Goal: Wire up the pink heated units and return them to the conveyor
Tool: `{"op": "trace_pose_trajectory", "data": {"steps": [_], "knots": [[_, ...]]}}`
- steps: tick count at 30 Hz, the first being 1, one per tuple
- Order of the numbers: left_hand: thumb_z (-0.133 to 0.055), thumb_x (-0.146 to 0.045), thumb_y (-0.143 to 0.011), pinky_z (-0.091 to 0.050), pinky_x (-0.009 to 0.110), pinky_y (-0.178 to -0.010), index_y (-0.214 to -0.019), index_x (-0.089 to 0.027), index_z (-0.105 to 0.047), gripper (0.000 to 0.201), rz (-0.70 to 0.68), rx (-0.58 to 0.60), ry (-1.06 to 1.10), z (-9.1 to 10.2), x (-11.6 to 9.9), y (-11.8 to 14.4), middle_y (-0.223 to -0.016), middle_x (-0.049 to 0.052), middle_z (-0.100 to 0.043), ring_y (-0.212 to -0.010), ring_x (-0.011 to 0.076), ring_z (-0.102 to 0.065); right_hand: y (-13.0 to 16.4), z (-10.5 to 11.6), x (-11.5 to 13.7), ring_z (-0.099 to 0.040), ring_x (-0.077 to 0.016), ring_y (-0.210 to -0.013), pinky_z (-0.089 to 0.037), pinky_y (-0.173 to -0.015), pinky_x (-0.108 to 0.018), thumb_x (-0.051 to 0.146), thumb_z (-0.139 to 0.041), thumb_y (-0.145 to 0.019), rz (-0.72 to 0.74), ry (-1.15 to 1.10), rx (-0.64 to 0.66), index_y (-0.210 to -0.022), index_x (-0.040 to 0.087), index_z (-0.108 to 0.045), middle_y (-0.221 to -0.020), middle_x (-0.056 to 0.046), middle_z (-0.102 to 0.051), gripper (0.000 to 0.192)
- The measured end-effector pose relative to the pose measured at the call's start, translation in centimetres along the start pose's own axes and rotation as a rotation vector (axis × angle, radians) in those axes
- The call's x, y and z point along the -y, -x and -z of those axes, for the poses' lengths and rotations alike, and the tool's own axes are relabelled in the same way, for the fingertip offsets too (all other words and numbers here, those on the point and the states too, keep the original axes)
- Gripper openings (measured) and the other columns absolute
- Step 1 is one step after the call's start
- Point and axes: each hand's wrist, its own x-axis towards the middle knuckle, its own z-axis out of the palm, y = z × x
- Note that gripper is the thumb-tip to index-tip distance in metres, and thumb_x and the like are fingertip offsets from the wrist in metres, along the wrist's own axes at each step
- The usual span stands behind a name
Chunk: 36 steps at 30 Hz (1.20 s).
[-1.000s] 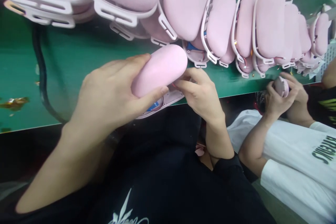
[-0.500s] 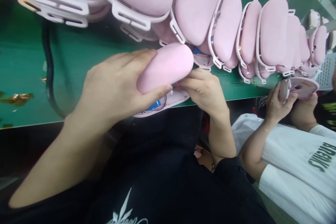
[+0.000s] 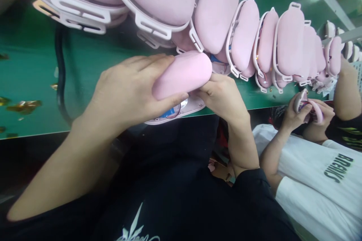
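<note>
One pink pad [image 3: 182, 75] pinched in left hand [image 3: 127, 90]; right hand [image 3: 223, 96] curled against its end.

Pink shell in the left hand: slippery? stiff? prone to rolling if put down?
The pink shell looks smooth and matte, so probably only mildly slippery; the left hand grips it by thumb and fingers. It keeps its domed shape under that grip, so likely stiff. Rounded top suggests it could rock if set dome-down.

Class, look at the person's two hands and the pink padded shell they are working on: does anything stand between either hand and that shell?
No. The left hand grips the pink padded shell directly, thumb below and fingers on top. The right hand touches its right end. The white base piece lies underneath, not between.
</note>
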Motion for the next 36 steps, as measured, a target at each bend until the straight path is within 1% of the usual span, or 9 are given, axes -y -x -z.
{"op": "trace_pose_trajectory", "data": {"steps": [5,9,12,19,22,25,29,34,36], "knots": [[-0.060,-0.063,-0.094,-0.054,0.046,-0.116,-0.151,-0.018,-0.058,0.072,0.006,0.012,-0.002,0.0,0.1,0.0,-0.151,0.011,-0.065,-0.135,0.0336,-0.066,1.8,-0.9,0.8,-0.061,-0.0189,-0.085,-0.047,-0.075,-0.034,0.012,-0.045,-0.107,0.063,0.087,-0.066,-0.109,0.023,-0.081,-0.101,-0.005,-0.076,0.038],[-0.057,-0.062,-0.097,-0.053,0.049,-0.117,-0.150,-0.019,-0.060,0.068,0.007,0.012,-0.040,-0.1,-0.1,-0.1,-0.150,0.013,-0.065,-0.134,0.0356,-0.066,3.5,-1.6,0.9,-0.065,-0.0257,-0.113,-0.053,-0.100,-0.041,0.034,-0.051,-0.112,0.163,0.078,-0.069,-0.128,0.017,-0.075,-0.121,-0.013,-0.076,0.034],[-0.055,-0.059,-0.099,-0.055,0.050,-0.114,-0.150,-0.020,-0.060,0.064,-0.010,0.008,-0.080,-0.1,-0.5,0.2,-0.151,0.013,-0.064,-0.134,0.0363,-0.066,4.2,-2.1,1.2,-0.060,-0.0299,-0.129,-0.051,-0.111,-0.044,0.047,-0.058,-0.108,0.116,0.063,-0.086,-0.129,0.014,-0.075,-0.129,-0.016,-0.073,0.043],[-0.061,-0.065,-0.097,-0.060,0.049,-0.100,-0.149,-0.023,-0.060,0.067,-0.011,-0.050,-0.248,0.4,-2.6,1.7,-0.150,0.016,-0.064,-0.130,0.0407,-0.067,4.2,-2.0,2.6,-0.061,-0.0274,-0.118,-0.049,-0.100,-0.042,0.044,-0.047,-0.113,-0.025,0.075,-0.051,-0.116,0.019,-0.079,-0.117,-0.014,-0.074,0.041],[-0.057,-0.067,-0.099,-0.057,0.046,-0.106,-0.146,-0.024,-0.063,0.064,0.037,-0.068,-0.212,0.4,-3.2,1.4,-0.147,0.013,-0.067,-0.128,0.0371,-0.069,4.6,-2.6,1.7,-0.062,-0.0258,-0.114,-0.050,-0.095,-0.041,0.039,-0.043,-0.114,0.022,-0.017,-0.063,-0.132,0.019,-0.073,-0.129,-0.014,-0.073,0.040],[-0.056,-0.070,-0.098,-0.054,0.044,-0.113,-0.145,-0.025,-0.065,0.065,0.060,-0.073,-0.172,0.1,-3.3,1.1,-0.146,0.010,-0.068,-0.130,0.0343,-0.068,5.2,-3.8,0.5,-0.061,-0.0235,-0.126,-0.050,-0.108,-0.040,0.030,-0.042,-0.113,0.096,-0.153,-0.167,-0.143,0.017,-0.067,-0.143,-0.014,-0.069,0.040],[-0.052,-0.077,-0.097,-0.053,0.047,-0.112,-0.145,-0.021,-0.065,0.076,0.065,-0.107,-0.151,-0.3,-2.7,1.4,-0.145,0.011,-0.069,-0.129,0.0366,-0.068,5.5,-4.9,0.2,-0.061,-0.0244,-0.127,-0.051,-0.109,-0.041,0.029,-0.042,-0.113,0.123,-0.172,-0.256,-0.142,0.014,-0.067,-0.137,-0.015,-0.070,0.041],[-0.051,-0.086,-0.094,-0.057,0.054,-0.106,-0.143,-0.019,-0.068,0.085,0.046,-0.112,-0.139,-0.6,-2.4,1.3,-0.142,0.013,-0.071,-0.128,0.0400,-0.069,4.6,-4.3,2.2,-0.060,-0.0262,-0.120,-0.053,-0.096,-0.042,0.043,-0.044,-0.114,-0.015,-0.086,-0.182,-0.136,0.024,-0.072,-0.131,-0.012,-0.069,0.041],[-0.048,-0.089,-0.096,-0.057,0.057,-0.095,-0.144,-0.017,-0.066,0.088,0.017,-0.099,-0.137,-0.5,-2.8,1.3,-0.143,0.014,-0.069,-0.131,0.0413,-0.067,4.4,-4.2,2.8,-0.061,-0.0258,-0.116,-0.053,-0.092,-0.042,0.043,-0.040,-0.115,-0.077,-0.076,-0.186,-0.129,0.025,-0.076,-0.128,-0.012,-0.069,0.043]]}}
